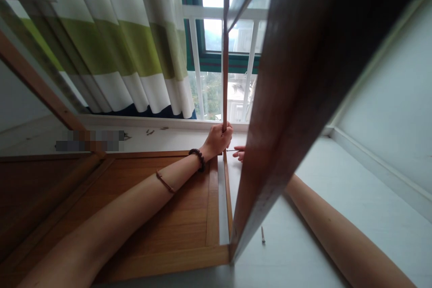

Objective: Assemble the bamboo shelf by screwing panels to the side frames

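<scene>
My left hand (218, 138), with a dark bead bracelet on its wrist, is wrapped round a narrow upright wooden post (225, 72) of a furniture frame. My right hand (240, 153) is just right of the post, largely hidden by a broad dark wooden board (286, 76) close to the camera. Its visible fingertips are on a thin dark metal rod (231, 150) that points left at the post below my left hand. Whether the rod is a screw or a tool cannot be made out. Under my left arm lies a brown wooden panel (182, 207) with a raised border.
A loose bolt (263, 235) lies on the white floor (324, 216) to the right. Several small pieces of hardware (150, 132) lie by the window ledge. A slanted wooden beam (50, 85) stands at left. Behind are a striped curtain (124, 45) and a barred window (212, 36).
</scene>
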A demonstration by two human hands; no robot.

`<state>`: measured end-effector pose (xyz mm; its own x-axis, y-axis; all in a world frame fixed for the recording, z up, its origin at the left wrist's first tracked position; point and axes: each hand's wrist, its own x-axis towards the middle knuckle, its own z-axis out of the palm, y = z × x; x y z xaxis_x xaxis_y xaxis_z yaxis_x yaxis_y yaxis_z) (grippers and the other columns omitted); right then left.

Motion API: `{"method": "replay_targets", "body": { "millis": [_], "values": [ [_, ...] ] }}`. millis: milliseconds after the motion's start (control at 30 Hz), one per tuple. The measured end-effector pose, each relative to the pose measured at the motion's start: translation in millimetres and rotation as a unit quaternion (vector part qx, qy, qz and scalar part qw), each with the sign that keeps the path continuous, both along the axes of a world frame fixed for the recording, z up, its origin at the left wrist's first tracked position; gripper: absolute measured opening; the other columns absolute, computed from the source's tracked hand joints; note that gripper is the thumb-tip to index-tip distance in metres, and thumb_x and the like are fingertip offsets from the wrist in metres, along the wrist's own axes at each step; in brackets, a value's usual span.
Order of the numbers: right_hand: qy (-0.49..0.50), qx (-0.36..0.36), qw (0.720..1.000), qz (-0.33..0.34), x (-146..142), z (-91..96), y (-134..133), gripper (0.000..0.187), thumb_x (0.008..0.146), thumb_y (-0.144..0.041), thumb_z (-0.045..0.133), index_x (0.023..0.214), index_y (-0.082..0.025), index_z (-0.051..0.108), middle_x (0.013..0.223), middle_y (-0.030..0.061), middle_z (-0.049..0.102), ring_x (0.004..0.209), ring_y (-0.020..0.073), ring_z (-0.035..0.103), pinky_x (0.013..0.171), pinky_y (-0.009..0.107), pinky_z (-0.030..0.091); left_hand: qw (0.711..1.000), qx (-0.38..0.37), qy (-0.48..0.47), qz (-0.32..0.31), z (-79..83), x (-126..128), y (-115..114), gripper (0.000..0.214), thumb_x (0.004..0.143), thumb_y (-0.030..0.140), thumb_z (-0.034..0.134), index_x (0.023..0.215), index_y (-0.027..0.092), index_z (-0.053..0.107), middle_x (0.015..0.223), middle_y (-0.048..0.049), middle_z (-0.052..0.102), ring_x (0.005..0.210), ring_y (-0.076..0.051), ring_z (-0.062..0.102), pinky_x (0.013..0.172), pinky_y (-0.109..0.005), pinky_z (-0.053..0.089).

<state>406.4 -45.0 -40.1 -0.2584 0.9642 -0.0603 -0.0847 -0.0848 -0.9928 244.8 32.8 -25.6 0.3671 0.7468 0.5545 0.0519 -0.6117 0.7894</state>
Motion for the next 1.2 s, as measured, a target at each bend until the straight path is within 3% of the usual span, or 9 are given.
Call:
{"method": "replay_targets", "body": {
  "millis": [133, 267, 367, 500, 600, 700, 767, 967, 1200],
  "values": [
    [-0.003, -0.019, 0.999, -0.041, -7, -4.7, 4, 0.033, 0.068, -0.043, 0.070, 0.083, -0.013, 0.070, 0.074, 0.0068, 0.070, 0.059, 0.0107, 0.060, 0.052, 0.022, 0.049, 1.000, 0.000, 0.000, 0.003, -0.4, 0, 0, 0.019, 0.080, 0.018, 0.038, 0.061, 0.019, 0.039, 0.038, 0.0084, 0.041, 0.031, -0.005, 0.042, 0.033, -0.015, 0.028],
    [-0.021, -0.038, 0.995, -0.085, -14, -9.5, 13, 0.038, 0.072, -0.050, 0.065, 0.072, -0.012, 0.067, 0.053, -0.0013, 0.057, 0.040, 0.0048, 0.043, 0.037, 0.018, 0.036, 1.000, 0.002, 0.004, 0.003, -0.2, 0, 0, 0.020, 0.080, 0.018, 0.038, 0.060, 0.019, 0.040, 0.037, 0.0084, 0.041, 0.031, -0.005, 0.041, 0.033, -0.015, 0.028],
    [-0.014, -0.030, 0.993, -0.113, -20, -11.0, 19, 0.033, 0.073, -0.047, 0.065, 0.079, -0.014, 0.066, 0.047, -0.0066, 0.046, 0.037, 0.0025, 0.035, 0.033, 0.016, 0.028, 1.000, 0.005, 0.006, 0.001, 0.0, -1, 1, 0.021, 0.080, 0.018, 0.038, 0.059, 0.019, 0.039, 0.037, 0.0084, 0.041, 0.031, -0.005, 0.041, 0.034, -0.015, 0.029],
    [-0.018, -0.006, 0.987, -0.158, -25, -11.5, 21, 0.033, 0.071, -0.044, 0.069, 0.087, -0.016, 0.063, 0.050, -0.0068, 0.049, 0.037, 0.0028, 0.038, 0.033, 0.015, 0.029, 1.000, -0.007, 0.006, 0.002, 0.9, 0, 0, 0.020, 0.079, 0.018, 0.040, 0.059, 0.019, 0.040, 0.038, 0.0081, 0.042, 0.032, -0.005, 0.041, 0.034, -0.015, 0.030],
    [-0.003, 0.005, 0.991, -0.136, -20, -10.5, 17, 0.031, 0.068, -0.041, 0.071, 0.080, -0.014, 0.064, 0.057, -0.0022, 0.058, 0.044, 0.0040, 0.047, 0.039, 0.016, 0.039, 1.000, -0.015, 0.005, 0.003, 1.8, 0, -2, 0.019, 0.079, 0.018, 0.041, 0.059, 0.019, 0.040, 0.038, 0.0079, 0.043, 0.032, -0.005, 0.041, 0.034, -0.016, 0.029],
    [0.059, 0.006, 0.995, -0.075, -10, -10.7, 14, 0.033, 0.065, -0.037, 0.075, 0.088, -0.014, 0.068, 0.079, 0.0056, 0.069, 0.066, 0.0094, 0.061, 0.063, 0.021, 0.053, 1.000, -0.016, 0.004, 0.003, 2.3, 0, -2, 0.019, 0.078, 0.018, 0.041, 0.059, 0.019, 0.040, 0.038, 0.0078, 0.043, 0.032, -0.006, 0.041, 0.034, -0.016, 0.029],
    [0.082, -0.001, 0.996, -0.037, -5, -13.9, 15, 0.037, 0.063, -0.036, 0.076, 0.093, -0.015, 0.069, 0.089, 0.0084, 0.070, 0.077, 0.0128, 0.064, 0.075, 0.026, 0.054, 1.000, -0.011, 0.006, 0.004, 2.2, 0, -3, 0.020, 0.079, 0.018, 0.040, 0.059, 0.019, 0.040, 0.038, 0.0077, 0.043, 0.032, -0.006, 0.042, 0.034, -0.016, 0.029],
    [-0.020, 0.048, 0.997, -0.061, -10, -28.4, 23, 0.034, 0.069, -0.038, 0.072, 0.092, -0.014, 0.069, 0.082, 0.0074, 0.070, 0.068, 0.0132, 0.065, 0.064, 0.025, 0.055, 1.000, -0.003, 0.011, 0.008, 2.0, 0, -2, 0.020, 0.079, 0.017, 0.038, 0.059, 0.019, 0.039, 0.037, 0.0075, 0.042, 0.032, -0.007, 0.043, 0.033, -0.016, 0.030],
    [0.024, 0.035, 0.999, -0.027, -12, -19.3, 19, 0.030, 0.071, -0.028, 0.070, 0.098, -0.015, 0.064, 0.088, 0.0083, 0.070, 0.083, 0.0158, 0.067, 0.079, 0.031, 0.054, 1.000, -0.001, 0.019, 0.012, 2.6, -1, -3, 0.020, 0.079, 0.016, 0.038, 0.059, 0.019, 0.040, 0.037, 0.0075, 0.042, 0.032, -0.006, 0.044, 0.033, -0.016, 0.030]
  ]
}}
